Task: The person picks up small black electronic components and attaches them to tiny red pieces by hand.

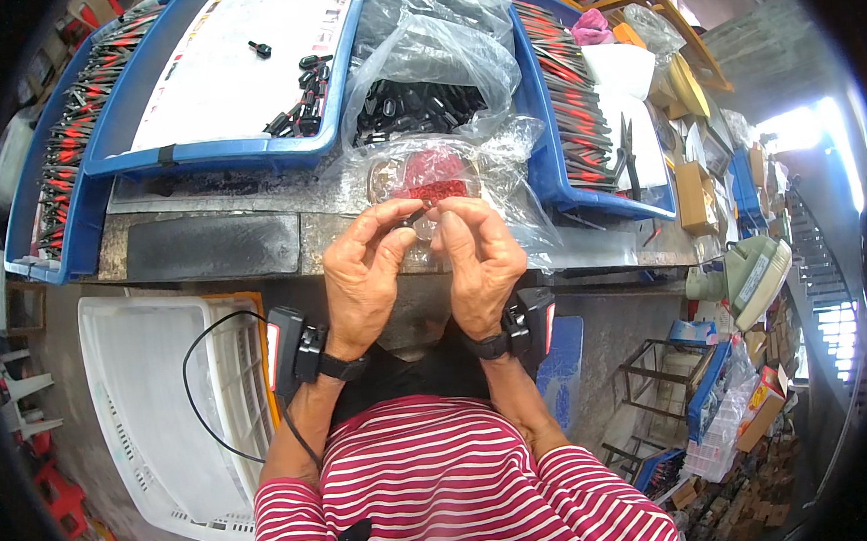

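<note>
My left hand (361, 278) and my right hand (484, 263) meet at the front edge of the workbench, fingertips nearly touching. Between thumb and fingers of the left hand sits a small dark part (413, 217), mostly covered. The right hand's fingertips are pinched together beside it; what they hold is too small to make out. Just beyond the fingers is a clear container of tiny red pieces (439, 181). Behind that, an open clear plastic bag (434, 53) holds many small black parts (417, 112).
A blue tray (225, 152) lined with white sheet carries loose black parts. Blue bins (84, 233) of slim black-and-red pieces (571, 100) flank the bench. A dark flat pad (212, 246) lies at the left front. White plastic crates (159, 408) stand below, left of me.
</note>
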`<action>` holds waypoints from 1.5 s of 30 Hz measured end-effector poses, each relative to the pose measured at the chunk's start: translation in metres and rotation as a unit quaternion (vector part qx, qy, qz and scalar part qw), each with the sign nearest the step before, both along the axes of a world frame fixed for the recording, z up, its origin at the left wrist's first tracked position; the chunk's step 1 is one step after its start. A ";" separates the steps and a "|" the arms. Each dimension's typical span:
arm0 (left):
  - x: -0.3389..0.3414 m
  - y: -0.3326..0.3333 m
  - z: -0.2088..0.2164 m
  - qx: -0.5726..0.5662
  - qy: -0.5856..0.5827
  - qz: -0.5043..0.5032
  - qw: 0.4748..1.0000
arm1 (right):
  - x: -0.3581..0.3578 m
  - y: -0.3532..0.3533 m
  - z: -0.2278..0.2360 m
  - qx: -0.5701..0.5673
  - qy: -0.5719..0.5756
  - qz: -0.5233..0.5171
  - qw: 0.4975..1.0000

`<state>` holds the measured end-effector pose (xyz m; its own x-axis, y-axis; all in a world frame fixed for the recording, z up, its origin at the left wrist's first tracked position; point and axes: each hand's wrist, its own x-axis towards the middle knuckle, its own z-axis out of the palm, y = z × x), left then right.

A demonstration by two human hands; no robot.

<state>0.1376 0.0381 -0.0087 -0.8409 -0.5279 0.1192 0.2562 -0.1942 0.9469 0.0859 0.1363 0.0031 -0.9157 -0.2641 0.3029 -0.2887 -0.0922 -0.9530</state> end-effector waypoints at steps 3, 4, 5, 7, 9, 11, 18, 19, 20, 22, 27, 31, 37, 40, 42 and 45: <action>0.003 -0.010 0.004 -0.139 0.016 -0.015 0.990 | -0.010 0.008 0.000 -0.003 -0.014 0.061 0.998; 0.005 -0.012 0.004 -0.138 0.015 -0.015 0.990 | -0.011 0.009 0.001 -0.010 -0.056 0.101 0.993; 0.006 -0.015 0.004 -0.186 0.013 -0.022 0.982 | -0.012 0.010 0.002 -0.002 -0.079 0.102 0.992; 0.006 -0.017 0.006 -0.246 0.018 -0.036 0.968 | -0.017 0.017 0.000 -0.004 -0.085 0.130 0.988; 0.010 -0.021 0.005 -0.271 0.017 -0.038 0.962 | -0.018 0.020 0.000 0.019 -0.107 0.168 0.980; 0.012 -0.023 0.005 -0.295 0.017 -0.042 0.954 | -0.020 0.022 0.000 0.018 -0.104 0.185 0.977; 0.015 -0.029 0.008 -0.367 0.041 -0.043 0.928 | -0.020 0.023 0.003 0.003 -0.107 0.225 0.969; 0.015 -0.030 0.007 -0.393 0.047 -0.035 0.918 | -0.020 0.024 0.003 0.002 -0.109 0.224 0.969; 0.015 -0.030 0.008 -0.393 0.047 -0.036 0.918 | -0.020 0.024 0.003 0.001 -0.109 0.224 0.969; 0.016 -0.030 0.010 -0.402 0.042 -0.048 0.914 | -0.020 0.024 0.002 0.011 -0.107 0.223 0.969; 0.017 -0.030 0.012 -0.444 0.066 -0.029 0.893 | -0.021 0.026 0.000 0.007 -0.109 0.231 0.967; 0.019 -0.029 0.011 -0.434 0.070 -0.023 0.898 | -0.021 0.025 0.003 0.027 -0.115 0.238 0.964; 0.019 -0.022 0.007 -0.406 0.059 -0.013 0.912 | -0.018 0.024 0.001 0.031 -0.157 0.235 0.959; 0.018 -0.019 0.003 -0.401 0.055 -0.010 0.914 | -0.017 0.023 -0.004 0.052 -0.153 0.226 0.961; 0.017 -0.019 0.004 -0.401 0.056 -0.012 0.914 | -0.017 0.023 -0.005 0.059 -0.156 0.237 0.957; 0.016 -0.017 0.003 -0.412 0.060 -0.014 0.909 | -0.015 0.022 -0.004 0.055 -0.155 0.248 0.955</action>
